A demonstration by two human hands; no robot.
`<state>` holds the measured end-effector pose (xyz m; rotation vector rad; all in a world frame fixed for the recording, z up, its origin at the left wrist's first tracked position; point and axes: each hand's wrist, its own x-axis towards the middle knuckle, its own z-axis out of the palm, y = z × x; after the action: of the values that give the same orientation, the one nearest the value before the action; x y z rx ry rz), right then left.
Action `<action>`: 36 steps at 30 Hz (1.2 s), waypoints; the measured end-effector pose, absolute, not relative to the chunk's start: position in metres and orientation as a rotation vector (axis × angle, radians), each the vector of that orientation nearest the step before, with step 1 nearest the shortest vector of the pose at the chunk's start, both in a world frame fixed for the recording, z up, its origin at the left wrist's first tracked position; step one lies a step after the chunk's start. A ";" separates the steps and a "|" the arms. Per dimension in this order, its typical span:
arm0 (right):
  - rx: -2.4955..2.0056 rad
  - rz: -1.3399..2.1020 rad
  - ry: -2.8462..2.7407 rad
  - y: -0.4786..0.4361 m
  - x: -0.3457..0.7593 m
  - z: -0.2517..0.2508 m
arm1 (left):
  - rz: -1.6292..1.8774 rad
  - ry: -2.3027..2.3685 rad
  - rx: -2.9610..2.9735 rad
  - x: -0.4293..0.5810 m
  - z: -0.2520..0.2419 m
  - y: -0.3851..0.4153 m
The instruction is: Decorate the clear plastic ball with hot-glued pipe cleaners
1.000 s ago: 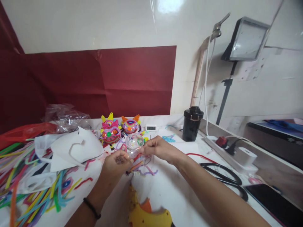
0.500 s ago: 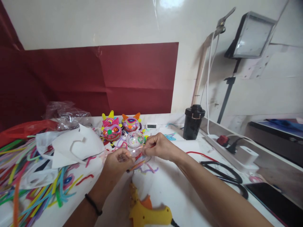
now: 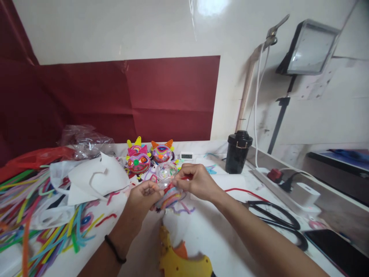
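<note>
Holding a clear plastic piece [image 3: 164, 184] above the white tabletop [image 3: 201, 231], between both hands and just this side of a clear dome [image 3: 166, 169]. Clamping its left end between thumb and fingers of the left hand [image 3: 141, 198], probably to stop so thin and slippery a thing from turning. Pinching likewise with the right hand [image 3: 197, 181], thumb against fingers, seemingly on a red strip [image 3: 167, 188] at the other end, though too blurred to tell whether also on the plastic itself. Gripping from two sides, likely so as to brace with one hand and do fine work with the other. Having a yellow glue gun [image 3: 187, 267] on the near side, nozzle towards the hands, presumably for a short reach. Grouping decorated balls [image 3: 138, 163] farther back, near the maroon backing [image 3: 173, 100], perhaps to spare them knocks. Heaping loose pipe cleaners [image 3: 54, 246] at the left, beside cut white paper [image 3: 92, 181], probably for easy picking by colour. Setting a black lidded cup [image 3: 238, 154] and a phone [image 3: 334, 244] over to the right, apparently out of the way of both hands.
</note>
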<state>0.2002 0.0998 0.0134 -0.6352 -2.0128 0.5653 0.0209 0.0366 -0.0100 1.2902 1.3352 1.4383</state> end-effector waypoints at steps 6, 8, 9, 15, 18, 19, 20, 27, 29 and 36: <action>-0.654 0.556 -2.025 0.097 0.201 0.015 | 1.444 1.326 1.281 0.018 -0.013 0.037; -0.641 0.516 -2.044 0.095 0.201 0.018 | 1.447 1.317 1.276 0.017 -0.013 0.036; -0.631 0.493 -2.055 0.094 0.201 0.019 | 1.451 1.318 1.273 0.017 -0.013 0.036; -0.531 0.239 -2.105 0.093 0.206 0.025 | 1.489 1.324 1.241 0.015 -0.011 0.037; -0.488 0.065 -2.103 0.091 0.209 0.028 | 1.505 1.333 1.239 0.014 -0.012 0.039; -0.481 0.052 -2.085 0.089 0.210 0.030 | 1.507 1.333 1.241 0.014 -0.012 0.040; -0.473 0.063 -2.061 0.086 0.211 0.032 | 1.511 1.335 1.239 0.013 -0.012 0.040; -0.552 0.436 -2.438 0.047 0.219 0.049 | 1.583 1.331 1.220 0.009 -0.016 0.045; -0.612 0.426 -2.696 0.035 0.217 0.045 | 1.604 1.326 1.215 0.008 -0.017 0.046; -0.775 0.034 -3.218 0.009 0.200 -0.006 | 1.688 1.341 1.149 0.006 -0.020 0.049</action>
<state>0.2003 0.0093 -0.0057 -0.7747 -3.2184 0.0340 0.0060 0.0495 -0.0204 1.1489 1.3415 1.6882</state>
